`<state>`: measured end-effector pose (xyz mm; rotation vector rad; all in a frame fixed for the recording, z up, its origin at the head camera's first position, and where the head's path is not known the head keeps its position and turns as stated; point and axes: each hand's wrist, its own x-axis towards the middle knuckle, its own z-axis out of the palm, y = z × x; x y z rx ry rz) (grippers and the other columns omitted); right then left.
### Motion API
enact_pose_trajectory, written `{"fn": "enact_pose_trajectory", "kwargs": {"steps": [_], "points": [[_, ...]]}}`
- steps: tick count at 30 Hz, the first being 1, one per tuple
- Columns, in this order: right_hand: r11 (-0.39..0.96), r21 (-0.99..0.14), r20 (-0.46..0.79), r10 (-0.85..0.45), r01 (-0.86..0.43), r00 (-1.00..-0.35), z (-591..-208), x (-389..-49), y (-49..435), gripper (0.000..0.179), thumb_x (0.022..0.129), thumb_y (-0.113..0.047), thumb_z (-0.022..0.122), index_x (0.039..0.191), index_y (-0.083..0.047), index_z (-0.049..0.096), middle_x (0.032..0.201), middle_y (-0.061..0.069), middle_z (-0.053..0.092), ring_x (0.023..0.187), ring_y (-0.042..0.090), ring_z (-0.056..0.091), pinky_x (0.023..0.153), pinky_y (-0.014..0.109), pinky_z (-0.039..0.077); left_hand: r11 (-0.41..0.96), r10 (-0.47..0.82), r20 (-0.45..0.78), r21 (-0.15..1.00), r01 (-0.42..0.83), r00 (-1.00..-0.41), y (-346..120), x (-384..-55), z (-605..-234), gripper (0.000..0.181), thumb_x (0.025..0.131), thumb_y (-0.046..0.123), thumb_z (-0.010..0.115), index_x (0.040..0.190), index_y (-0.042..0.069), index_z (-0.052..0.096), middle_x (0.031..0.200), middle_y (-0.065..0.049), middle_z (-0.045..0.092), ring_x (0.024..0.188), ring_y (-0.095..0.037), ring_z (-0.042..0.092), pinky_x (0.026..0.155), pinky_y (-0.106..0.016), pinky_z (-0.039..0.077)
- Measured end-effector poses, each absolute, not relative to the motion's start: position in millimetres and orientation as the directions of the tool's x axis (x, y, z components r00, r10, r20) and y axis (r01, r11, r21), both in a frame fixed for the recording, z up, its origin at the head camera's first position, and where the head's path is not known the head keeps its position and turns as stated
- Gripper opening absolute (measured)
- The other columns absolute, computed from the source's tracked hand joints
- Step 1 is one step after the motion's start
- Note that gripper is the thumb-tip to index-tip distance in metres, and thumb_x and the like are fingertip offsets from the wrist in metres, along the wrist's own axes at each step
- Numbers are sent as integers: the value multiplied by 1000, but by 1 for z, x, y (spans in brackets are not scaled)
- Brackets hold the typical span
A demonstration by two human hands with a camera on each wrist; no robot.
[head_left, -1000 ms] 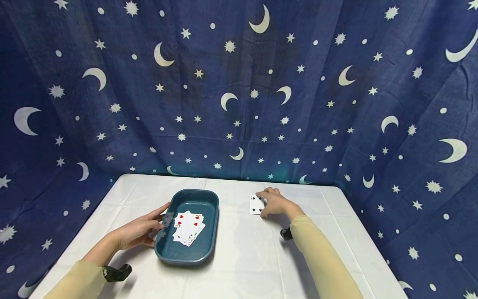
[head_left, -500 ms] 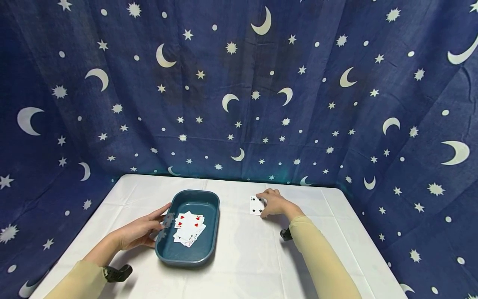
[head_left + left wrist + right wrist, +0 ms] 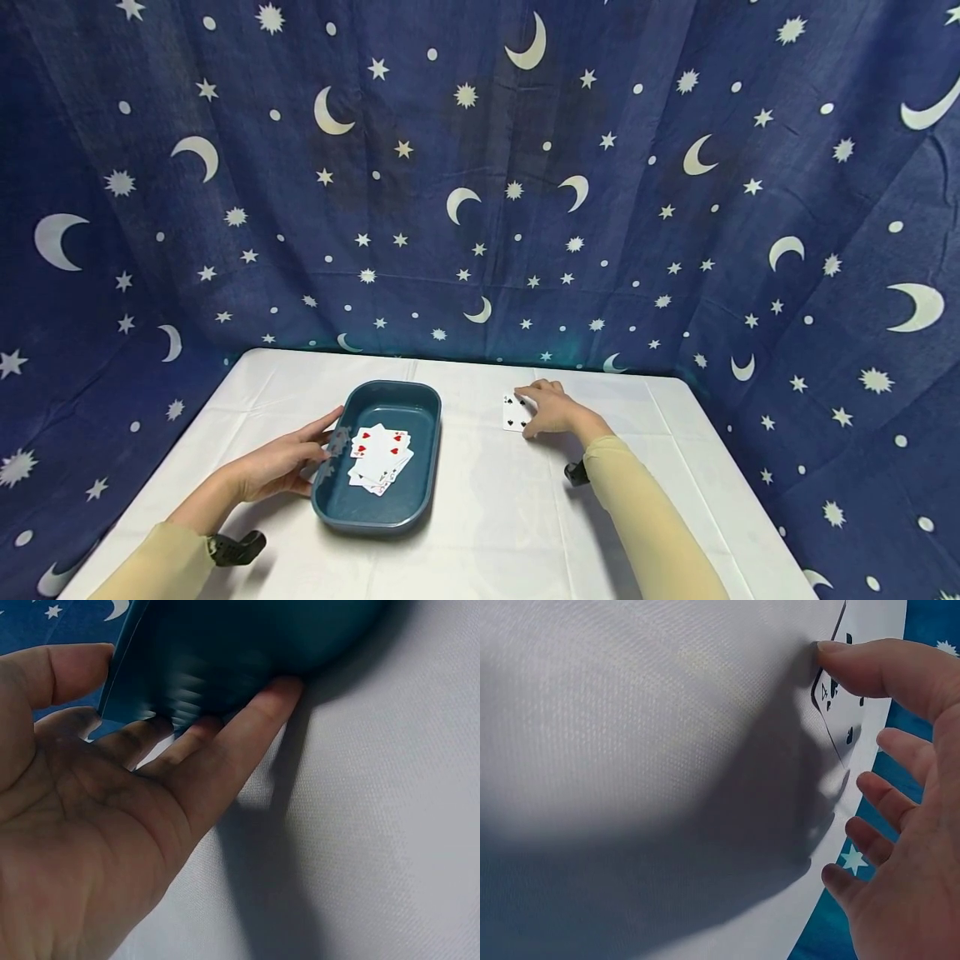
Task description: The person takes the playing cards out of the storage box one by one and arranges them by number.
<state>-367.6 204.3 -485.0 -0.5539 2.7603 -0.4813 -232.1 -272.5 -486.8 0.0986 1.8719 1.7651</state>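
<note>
In the head view, a dark blue tray point(image 3: 375, 518) stands on the left half of the table. Several playing cards point(image 3: 381, 460) lie in a loose pile inside it, red hearts showing on one. My left hand point(image 3: 276, 468) rests against the tray's left side, its fairly straight fingers touching the outer wall, as the left wrist view also shows. Farther right, a playing card point(image 3: 513, 414) with black pips lies face up on the cloth. My right hand point(image 3: 558, 408) has thumb and forefinger at its near and far edges; the other fingers are spread in the right wrist view.
A white cloth covers the table point(image 3: 480, 533). A dark blue curtain point(image 3: 420, 208) with moons and stars surrounds its back and sides. Black wrist devices, one of them a dark camera mount point(image 3: 236, 548), stick out near both cuffs.
Almost nothing changes: both hands, the tray and the cards keep their places. Only the head view has shifted very slightly.
</note>
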Motion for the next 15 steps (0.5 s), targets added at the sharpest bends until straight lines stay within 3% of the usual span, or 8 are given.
{"fn": "enact_pose_trajectory", "kwargs": {"steps": [6,15], "points": [[852,-367,-110,-438,-373,-892,-482,-366,202,88,82,-35,80,159,-18,40,158,14,35,143,37,27,112,59,30,135,428,-338,941,-310,-838,-272,-232,-486,85,99,8,50,166,28,2,166,-28,0,131,-37,43,85,-53,55],[786,-393,59,-497,-478,-866,-461,-363,185,84,88,-32,77,160,-22,36,158,8,35,148,34,21,114,60,25,133,426,-338,941,-312,-839,-272,-232,-487,85,99,7,49,166,28,1,166,-28,0,130,-36,44,85,-53,55]]}}
